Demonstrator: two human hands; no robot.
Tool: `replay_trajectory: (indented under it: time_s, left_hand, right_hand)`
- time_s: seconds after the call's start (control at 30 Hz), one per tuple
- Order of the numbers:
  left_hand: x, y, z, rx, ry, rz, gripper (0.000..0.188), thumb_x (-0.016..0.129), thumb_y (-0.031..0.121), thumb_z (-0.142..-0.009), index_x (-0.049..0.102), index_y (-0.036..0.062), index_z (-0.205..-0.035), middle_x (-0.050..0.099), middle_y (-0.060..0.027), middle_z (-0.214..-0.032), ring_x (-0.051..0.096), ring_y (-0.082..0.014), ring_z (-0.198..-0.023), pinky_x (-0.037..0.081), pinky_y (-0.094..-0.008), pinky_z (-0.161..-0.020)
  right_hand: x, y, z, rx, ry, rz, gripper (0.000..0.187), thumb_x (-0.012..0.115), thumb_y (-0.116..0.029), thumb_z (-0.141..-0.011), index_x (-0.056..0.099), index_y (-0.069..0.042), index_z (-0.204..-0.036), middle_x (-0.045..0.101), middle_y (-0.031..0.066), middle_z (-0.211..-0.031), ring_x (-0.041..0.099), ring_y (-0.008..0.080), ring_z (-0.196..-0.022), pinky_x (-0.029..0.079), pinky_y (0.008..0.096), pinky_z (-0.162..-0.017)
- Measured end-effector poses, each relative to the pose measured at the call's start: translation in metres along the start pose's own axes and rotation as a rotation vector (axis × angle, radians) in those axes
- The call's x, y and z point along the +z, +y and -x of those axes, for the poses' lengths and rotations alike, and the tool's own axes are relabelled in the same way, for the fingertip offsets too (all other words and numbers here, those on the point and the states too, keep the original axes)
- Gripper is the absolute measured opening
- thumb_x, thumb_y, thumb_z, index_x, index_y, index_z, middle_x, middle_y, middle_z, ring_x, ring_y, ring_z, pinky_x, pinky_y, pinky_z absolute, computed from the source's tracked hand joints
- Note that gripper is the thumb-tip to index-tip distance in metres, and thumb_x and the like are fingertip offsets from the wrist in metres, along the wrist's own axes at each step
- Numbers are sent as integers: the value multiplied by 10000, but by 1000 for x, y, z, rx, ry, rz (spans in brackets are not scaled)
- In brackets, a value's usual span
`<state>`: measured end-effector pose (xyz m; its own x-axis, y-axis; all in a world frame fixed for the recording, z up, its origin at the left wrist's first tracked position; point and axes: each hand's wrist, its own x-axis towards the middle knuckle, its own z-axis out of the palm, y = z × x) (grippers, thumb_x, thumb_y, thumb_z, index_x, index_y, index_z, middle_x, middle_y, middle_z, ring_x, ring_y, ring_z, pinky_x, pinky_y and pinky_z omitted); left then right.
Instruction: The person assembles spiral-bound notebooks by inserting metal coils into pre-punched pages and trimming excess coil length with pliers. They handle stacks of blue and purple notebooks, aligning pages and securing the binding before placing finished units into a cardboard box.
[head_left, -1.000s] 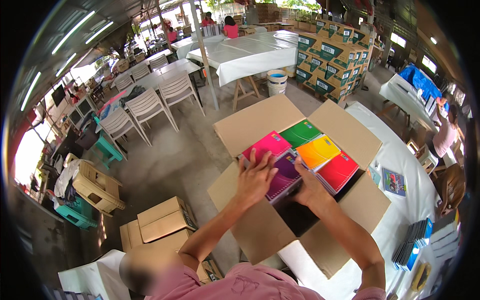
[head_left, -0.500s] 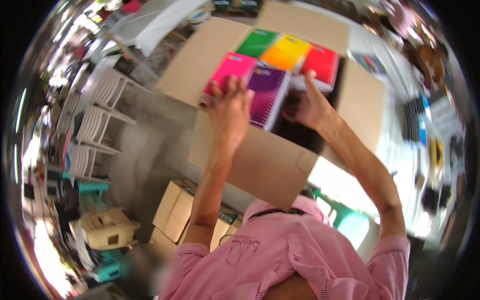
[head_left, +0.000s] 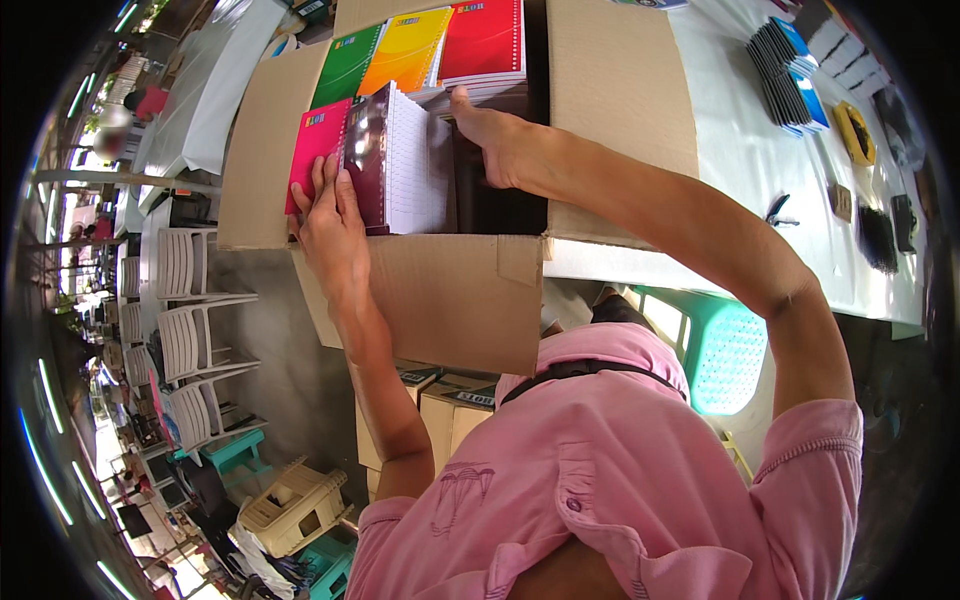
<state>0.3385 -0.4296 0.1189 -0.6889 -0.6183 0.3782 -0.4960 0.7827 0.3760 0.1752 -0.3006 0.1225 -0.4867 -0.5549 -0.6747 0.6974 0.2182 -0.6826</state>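
An open cardboard box (head_left: 430, 300) holds stacks of spiral notebooks. Along its far side stand a green notebook (head_left: 346, 68), a yellow one (head_left: 405, 50) and a red one (head_left: 483, 40). Nearer me are a pink notebook (head_left: 317, 140) and a dark purple one (head_left: 367, 165); the purple one is tilted up, with its white lined pages showing on the right. My left hand (head_left: 333, 225) rests on the pink and purple covers, fingers stretched out. My right hand (head_left: 495, 135) reaches into the box's dark gap beside the purple notebook, thumb up near the red stack. Its other fingers are hidden.
The box stands on a white-covered table (head_left: 640, 262) bearing blue-and-black stacks (head_left: 785, 75), a yellow roll (head_left: 857, 132) and a black brush-like item (head_left: 877, 240). A green stool (head_left: 727, 350), closed cartons (head_left: 455, 410), white chairs (head_left: 185, 335) and a beige crate (head_left: 290, 505) surround me.
The purple notebook has gone from lying flat to tilted up with its pages showing. My right hand has moved deeper into the gap; my left stays on the covers. The view has shifted.
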Motion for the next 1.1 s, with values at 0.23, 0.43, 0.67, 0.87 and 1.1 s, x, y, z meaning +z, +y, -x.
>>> replay_trajectory:
  time_s: [0.23, 0.43, 0.67, 0.87, 1.1]
  left_hand:
    - [1, 2, 5, 5, 33, -54, 422, 397, 420, -1028, 578, 205, -1342, 513, 7, -1433, 352, -417, -1382, 215, -572, -1142]
    - [2, 1, 6, -1, 46, -79, 420, 397, 415, -1026, 575, 207, -1346, 511, 6, -1434, 351, -414, -1383, 218, -568, -1144]
    - [4, -6, 2, 19, 16, -55, 425, 393, 419, -1027, 566, 211, -1356, 498, 11, -1446, 343, -399, -1392, 210, -559, -1150]
    - [2, -9, 2, -12, -8, -30, 429, 392, 417, -1027, 562, 204, -1358, 488, 11, -1455, 345, -409, -1388, 215, -570, -1147]
    - [0, 6, 3, 11, 4, -164, 423, 411, 397, -1021, 562, 183, -1353, 485, 7, -1456, 357, -426, -1373, 245, -583, -1132]
  right_hand:
    - [2, -6, 8, 74, 33, 159, 884, 362, -681, -938, 141, -82, -1548, 54, 135, -1629, 29, 265, -1502, 106, 482, -1178]
    - [5, -1, 6, -42, 34, 69, 775, 362, -658, -957, 344, -80, -1474, 333, 86, -1518, 340, 204, -1323, 352, 375, -985]
    - [0, 7, -11, -134, -151, -112, 908, 401, -722, -907, 250, -72, -1523, 216, 146, -1586, 201, 236, -1451, 232, 455, -1146]
    - [9, 5, 7, -175, -171, 19, 1115, 687, -757, -692, 292, -86, -1489, 263, 173, -1543, 183, 333, -1439, 135, 535, -1163]
    - [24, 5, 3, -222, -327, 19, 827, 849, -519, -685, 517, -101, -1316, 552, 87, -1290, 461, 220, -1222, 355, 405, -1033]
